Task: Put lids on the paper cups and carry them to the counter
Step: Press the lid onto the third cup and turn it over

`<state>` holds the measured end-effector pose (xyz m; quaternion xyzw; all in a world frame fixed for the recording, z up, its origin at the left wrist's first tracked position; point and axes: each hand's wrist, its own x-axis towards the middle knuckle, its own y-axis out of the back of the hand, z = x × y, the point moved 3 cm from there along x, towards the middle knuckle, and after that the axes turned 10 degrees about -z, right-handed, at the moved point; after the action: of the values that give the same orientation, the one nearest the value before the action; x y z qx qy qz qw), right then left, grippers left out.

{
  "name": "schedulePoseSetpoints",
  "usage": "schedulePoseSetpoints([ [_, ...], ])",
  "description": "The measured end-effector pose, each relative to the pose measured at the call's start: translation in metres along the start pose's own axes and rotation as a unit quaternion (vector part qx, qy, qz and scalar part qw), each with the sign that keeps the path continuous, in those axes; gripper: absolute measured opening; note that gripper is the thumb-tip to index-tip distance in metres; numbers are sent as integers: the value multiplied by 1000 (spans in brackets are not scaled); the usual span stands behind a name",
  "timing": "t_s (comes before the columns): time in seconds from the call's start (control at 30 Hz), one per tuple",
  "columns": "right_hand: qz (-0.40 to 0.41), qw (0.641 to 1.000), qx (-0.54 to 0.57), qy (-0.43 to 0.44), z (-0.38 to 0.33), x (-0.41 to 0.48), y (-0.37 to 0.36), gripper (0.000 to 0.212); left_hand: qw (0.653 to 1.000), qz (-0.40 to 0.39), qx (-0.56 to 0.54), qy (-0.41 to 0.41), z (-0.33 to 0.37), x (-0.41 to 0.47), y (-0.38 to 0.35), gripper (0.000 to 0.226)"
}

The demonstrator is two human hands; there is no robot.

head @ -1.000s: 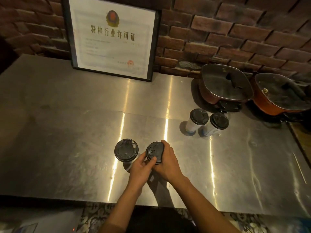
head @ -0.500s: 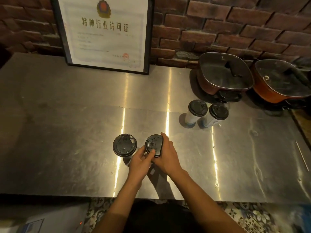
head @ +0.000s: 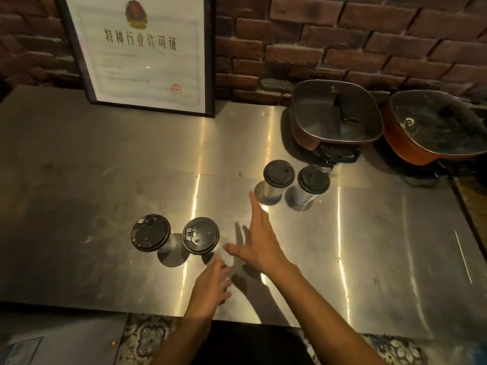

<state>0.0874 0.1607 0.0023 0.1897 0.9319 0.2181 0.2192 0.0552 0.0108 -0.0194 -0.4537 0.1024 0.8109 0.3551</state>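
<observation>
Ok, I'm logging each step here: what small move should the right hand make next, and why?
Probably reach on and close around the left cup of the far pair. All four cups already wear black lids, the right hand is open and empty, fingers stretched toward that cup but short of it, and the left hand holds nothing near the near pair.

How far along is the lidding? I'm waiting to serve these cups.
All four paper cups wear black lids: the near pair and the far pair. Both hands are empty; the right hand reaches toward the far pair, the left hand hovers. Carrying remains.
</observation>
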Motion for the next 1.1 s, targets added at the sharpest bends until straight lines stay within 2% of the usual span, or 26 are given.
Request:
schedulePoseSetpoints([
  [0.17,68,995,-67,9,22,18,80,122,993,-14,55,-103,74,12,-77,36],
  [0.23,98,990,-104,14,29,34,110,117,990,-19,54,-129,105,30,-100,39],
  [0.3,106,984,-143,11,35,54,138,115,989,-10,48,-136,131,50,-117,53],
  [0.4,77,969,-234,-25,43,82,167,118,991,24,32,-126,154,72,-132,58],
  [0.57,-17,953,-293,-71,44,115,178,116,995,45,-23,-84,153,84,-141,58],
  [0.77,-38,944,-325,-43,33,113,164,105,992,54,-44,-109,145,77,-136,45],
  [0.9,-25,968,-247,-29,20,85,149,98,982,79,-47,-164,136,63,-122,26],
  [1.03,6,994,-100,-35,19,45,137,86,971,103,-17,-214,105,41,-104,33],
  [1.1,35,997,-4,-63,30,18,127,68,969,95,-11,-227,84,30,-99,36],
])
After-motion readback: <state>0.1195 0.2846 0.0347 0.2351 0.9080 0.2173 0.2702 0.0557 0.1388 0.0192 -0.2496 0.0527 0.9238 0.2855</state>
